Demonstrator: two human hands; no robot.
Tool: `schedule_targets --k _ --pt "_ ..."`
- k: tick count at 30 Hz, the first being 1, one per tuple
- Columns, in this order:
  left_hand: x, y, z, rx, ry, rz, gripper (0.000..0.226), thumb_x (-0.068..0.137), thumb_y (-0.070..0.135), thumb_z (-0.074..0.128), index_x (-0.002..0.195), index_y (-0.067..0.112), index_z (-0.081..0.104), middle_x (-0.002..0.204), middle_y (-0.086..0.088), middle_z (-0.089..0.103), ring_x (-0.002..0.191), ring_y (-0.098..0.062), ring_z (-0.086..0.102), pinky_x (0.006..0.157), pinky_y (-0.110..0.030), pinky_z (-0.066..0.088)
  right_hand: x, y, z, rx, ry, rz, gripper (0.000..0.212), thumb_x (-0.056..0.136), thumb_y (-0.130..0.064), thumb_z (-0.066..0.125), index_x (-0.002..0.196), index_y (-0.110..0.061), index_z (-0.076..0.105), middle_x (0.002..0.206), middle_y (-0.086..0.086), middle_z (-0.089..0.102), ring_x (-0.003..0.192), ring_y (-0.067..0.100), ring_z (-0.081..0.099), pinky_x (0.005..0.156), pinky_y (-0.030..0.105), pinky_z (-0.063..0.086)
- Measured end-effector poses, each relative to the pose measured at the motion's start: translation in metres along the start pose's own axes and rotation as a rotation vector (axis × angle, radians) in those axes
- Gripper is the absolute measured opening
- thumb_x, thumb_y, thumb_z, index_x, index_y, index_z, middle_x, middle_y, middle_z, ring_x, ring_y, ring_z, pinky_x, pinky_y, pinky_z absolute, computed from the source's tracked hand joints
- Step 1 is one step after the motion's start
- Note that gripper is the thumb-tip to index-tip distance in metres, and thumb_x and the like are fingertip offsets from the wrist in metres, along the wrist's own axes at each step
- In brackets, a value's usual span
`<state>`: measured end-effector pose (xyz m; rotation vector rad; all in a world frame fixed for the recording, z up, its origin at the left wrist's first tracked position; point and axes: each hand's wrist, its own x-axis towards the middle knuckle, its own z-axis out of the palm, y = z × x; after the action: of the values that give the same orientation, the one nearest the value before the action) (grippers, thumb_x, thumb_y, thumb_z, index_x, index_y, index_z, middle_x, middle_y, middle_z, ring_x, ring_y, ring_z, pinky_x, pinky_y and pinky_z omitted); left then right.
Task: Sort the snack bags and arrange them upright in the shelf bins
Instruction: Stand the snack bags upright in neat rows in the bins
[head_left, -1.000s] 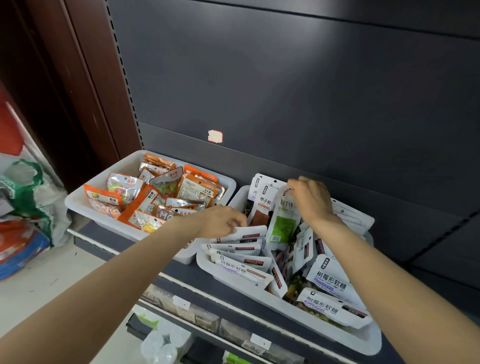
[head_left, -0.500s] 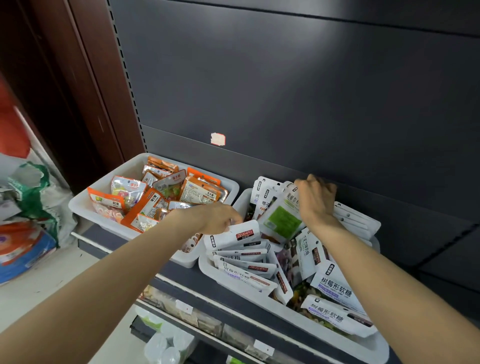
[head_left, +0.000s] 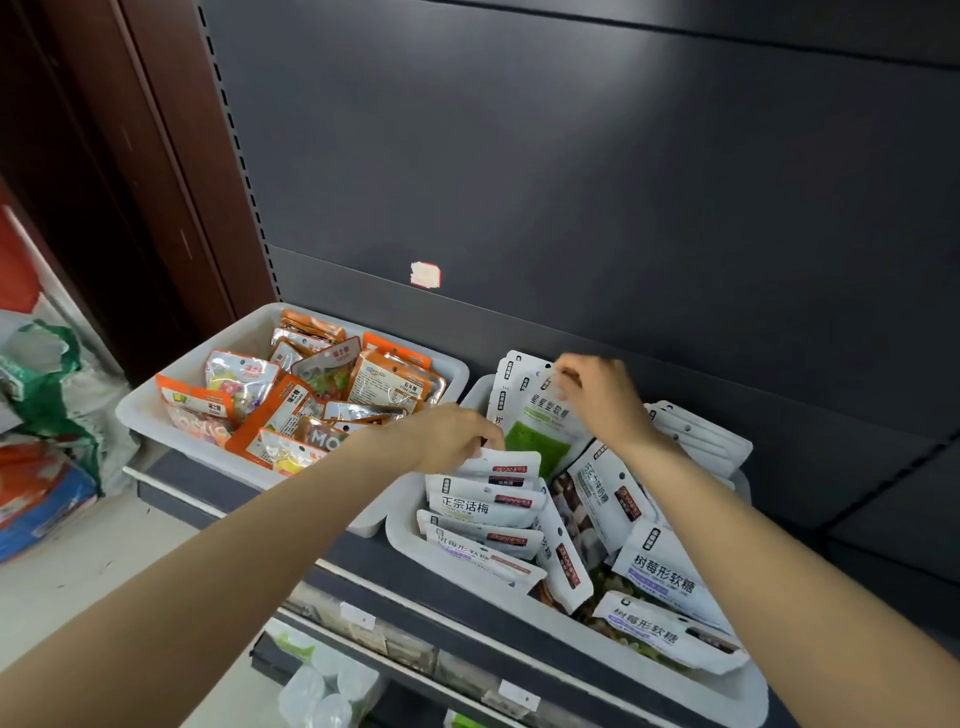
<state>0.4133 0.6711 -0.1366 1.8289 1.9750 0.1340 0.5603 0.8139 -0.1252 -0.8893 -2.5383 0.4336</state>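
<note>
Head view shows both of your hands working in the right bin (head_left: 415, 540), which sits on the shelf (head_left: 291, 519) just beside the left bin (head_left: 156, 415). Your right hand (head_left: 605, 402) pinches the top edge of the green-panel bag (head_left: 532, 434) at the back of the bin, probably so you can pull it upright against the white bags behind it. Your left hand (head_left: 449, 439) has its fingers curled over the top of the front row of white bags (head_left: 488, 506), apparently to keep that row standing while the other hand sorts. To the right, loose white bags (head_left: 662, 577) lie flat and tilted over one another, not yet stood up. The left bin holds a jumble of orange-edged bags (head_left: 291, 410), leaning at all angles, so most of the arranging looks undone.
</note>
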Motion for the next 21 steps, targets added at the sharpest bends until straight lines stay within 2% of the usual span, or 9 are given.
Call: schedule_targets --k 4,7,8,9,11,12,14,16,21 --pt "-0.002 -0.001 -0.002 -0.042 -0.053 0.033 0.033 0.096 0.002 0.040 0.114 0.017 0.063 0.117 -0.001 0.061 0.104 -0.017 0.055 0.095 -0.033 0.044 0.002 -0.011 -0.007 0.099 -0.030 0.049 0.044 0.093 -0.037 0.056 0.063 -0.004 0.054 0.070 0.009 0.069 0.070 0.026 0.063 0.070 0.034 0.048" --pt "-0.005 -0.002 -0.002 -0.060 -0.065 0.042 0.033 0.095 0.000 0.040 0.112 0.016 0.064 0.111 -0.001 0.062 0.103 -0.017 0.056 0.094 -0.033 0.044 0.000 -0.010 -0.008 0.098 -0.104 0.105 0.017 0.084 -0.015 0.068 0.071 -0.007 0.060 0.087 0.007 0.066 0.085 0.023 0.061 0.076 0.031 0.046" --pt "-0.006 -0.003 -0.002 -0.063 -0.065 0.039 0.033 0.095 0.000 0.041 0.112 0.016 0.064 0.113 -0.002 0.063 0.104 -0.018 0.057 0.095 -0.035 0.045 -0.002 -0.011 -0.010 0.103 -0.132 0.142 0.008 0.082 -0.011 0.070 0.080 -0.010 0.063 0.100 0.008 0.063 0.097 0.024 0.059 0.079 0.027 0.042" --pt "-0.007 -0.003 -0.002 -0.061 -0.065 0.036 0.033 0.095 0.000 0.041 0.112 0.016 0.063 0.115 -0.004 0.063 0.106 -0.018 0.057 0.095 -0.036 0.045 -0.003 -0.012 -0.013 0.115 -0.166 0.193 0.017 0.081 -0.010 0.070 0.096 -0.011 0.063 0.115 0.010 0.058 0.110 0.026 0.055 0.083 0.026 0.040" --pt "-0.010 -0.002 -0.002 -0.048 -0.056 0.023 0.033 0.095 0.001 0.041 0.115 0.016 0.063 0.117 -0.005 0.063 0.107 -0.019 0.057 0.095 -0.036 0.045 -0.005 -0.016 -0.021 0.141 -0.273 0.365 0.058 0.082 -0.010 0.070 0.134 -0.007 0.043 0.141 0.011 0.042 0.129 0.027 0.042 0.099 0.030 0.037" --pt "-0.011 -0.001 -0.002 -0.035 -0.038 0.013 0.033 0.096 0.001 0.041 0.116 0.017 0.062 0.118 -0.005 0.063 0.107 -0.020 0.057 0.095 -0.037 0.045 -0.006 -0.017 -0.025 0.121 -0.314 0.450 0.066 0.082 -0.011 0.071 0.138 -0.005 0.036 0.144 0.010 0.039 0.130 0.027 0.041 0.102 0.033 0.037" --pt "-0.012 0.002 0.000 0.002 0.022 -0.008 0.034 0.096 0.003 0.042 0.117 0.020 0.062 0.117 -0.004 0.064 0.104 -0.022 0.059 0.093 -0.040 0.047 -0.010 -0.017 -0.029 0.091 -0.348 0.543 0.051 0.081 -0.013 0.073 0.121 -0.004 0.043 0.134 0.012 0.046 0.114 0.024 0.050 0.090 0.033 0.044" --pt "-0.011 0.002 0.006 0.046 0.080 -0.046 0.035 0.096 0.005 0.043 0.120 0.024 0.060 0.116 -0.004 0.065 0.100 -0.023 0.060 0.089 -0.042 0.050 -0.017 -0.016 -0.030 0.120 -0.310 0.564 0.043 0.079 -0.012 0.074 0.111 -0.006 0.045 0.129 0.013 0.047 0.108 0.022 0.049 0.084 0.031 0.041" --pt "-0.012 0.008 0.016 0.042 0.130 -0.103 0.033 0.098 0.010 0.043 0.125 0.025 0.055 0.121 -0.008 0.062 0.096 -0.025 0.061 0.081 -0.035 0.052 -0.033 -0.012 -0.020 0.359 -0.182 0.578 0.063 0.073 -0.007 0.079 0.127 -0.003 0.047 0.127 0.006 0.053 0.117 0.023 0.053 0.095 0.033 0.044"
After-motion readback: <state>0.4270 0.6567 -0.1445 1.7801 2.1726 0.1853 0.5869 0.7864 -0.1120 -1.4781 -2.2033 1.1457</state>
